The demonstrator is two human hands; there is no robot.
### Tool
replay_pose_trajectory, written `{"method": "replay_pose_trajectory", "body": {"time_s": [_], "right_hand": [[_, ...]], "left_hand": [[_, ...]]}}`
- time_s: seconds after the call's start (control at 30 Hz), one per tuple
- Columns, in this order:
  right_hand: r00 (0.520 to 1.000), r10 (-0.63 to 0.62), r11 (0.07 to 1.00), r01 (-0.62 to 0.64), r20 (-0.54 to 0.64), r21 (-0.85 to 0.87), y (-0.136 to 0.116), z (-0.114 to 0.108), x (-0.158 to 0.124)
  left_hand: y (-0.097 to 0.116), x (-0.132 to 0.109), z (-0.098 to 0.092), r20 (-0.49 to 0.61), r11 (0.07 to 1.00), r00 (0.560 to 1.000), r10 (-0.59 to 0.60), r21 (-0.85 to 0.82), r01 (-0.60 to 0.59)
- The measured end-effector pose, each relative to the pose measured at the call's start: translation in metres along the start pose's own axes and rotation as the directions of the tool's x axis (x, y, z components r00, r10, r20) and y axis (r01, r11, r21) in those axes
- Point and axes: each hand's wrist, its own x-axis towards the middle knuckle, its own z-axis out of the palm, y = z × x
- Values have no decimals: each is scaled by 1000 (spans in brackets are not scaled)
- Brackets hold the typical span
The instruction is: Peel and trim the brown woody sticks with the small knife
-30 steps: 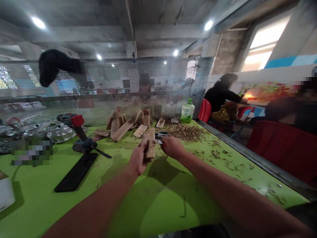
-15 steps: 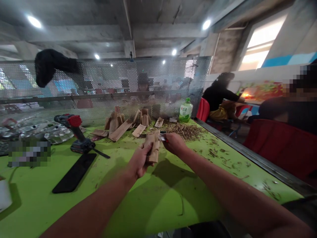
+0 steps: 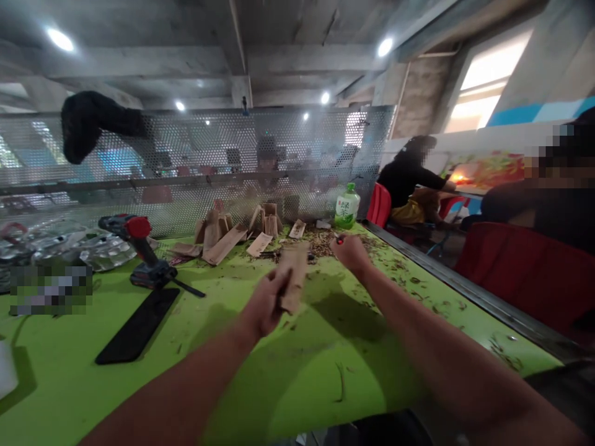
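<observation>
My left hand [image 3: 269, 303] is closed round the lower left side of a flat tan wooden piece [image 3: 294, 272], slightly blurred, held up over the table. To the right, apart from the wood, my right hand [image 3: 352, 253] is closed on a small tool with a red and black end [image 3: 340, 240]. Most of that tool is hidden in the fist, so its kind does not show. Behind that hand lies a heap of thin brown shavings [image 3: 320, 243]. Several more wooden pieces [image 3: 225, 244] lean and lie beyond my left hand.
On the left of the green table [image 3: 223, 384] stand a cordless drill [image 3: 149, 254] and a flat black slab [image 3: 139, 325]. A green-tea bottle [image 3: 347, 207] stands at the back by a perforated metal screen [image 3: 195, 148]. Seated people and red chairs [image 3: 511, 266] are on the right.
My right hand has moved right, away from the wooden piece, with the tool in it. The wooden piece in my left hand has shifted slightly right and down.
</observation>
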Motion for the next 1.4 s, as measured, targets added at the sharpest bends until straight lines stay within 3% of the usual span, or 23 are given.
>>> {"method": "replay_pose_trajectory", "body": {"time_s": [0.1, 0.3, 0.43, 0.6, 0.93, 1.0, 1.07, 1.1, 1.17, 1.27, 1.4], "right_hand": [[983, -179, 983, 178, 43, 37, -22, 8, -19], [878, -464, 886, 463, 116, 36, -56, 6, -58], [832, -524, 843, 537, 182, -26, -69, 3, -74], [825, -503, 837, 539, 257, -93, -75, 1, -78], [837, -508, 834, 537, 203, -129, -77, 1, -77], [894, -402, 898, 427, 196, -105, -67, 1, -59], [961, -162, 979, 185, 224, -85, -46, 0, -34], [978, -44, 992, 66, 206, -104, -33, -1, -21], [994, 54, 994, -45, 92, -100, -9, -3, -2], [999, 36, 999, -36, -6, -13, 2, -4, 2], [978, -202, 979, 201, 44, 26, -31, 1, -31]], "left_hand": [[15, 20, -16, -173, 996, 985, 2, -88, -18], [14, 28, -23, -214, 994, 975, 55, -81, -73], [14, 30, -25, -223, 990, 972, 75, -98, -99], [11, 31, -24, -202, 990, 977, 64, -114, -88], [14, 24, -17, -193, 993, 980, 44, -102, -65], [10, 12, -8, -148, 995, 988, 40, -82, -52], [2, -3, 3, -10, 999, 1000, 18, -49, -19], [-2, -10, 8, 72, 1000, 997, 2, -31, 0], [-7, -18, 14, 157, 999, 987, -22, -28, 27], [-5, -7, 6, 32, 997, 999, -15, -74, 17], [12, 23, -18, -279, 995, 960, -17, -99, -11]]}}
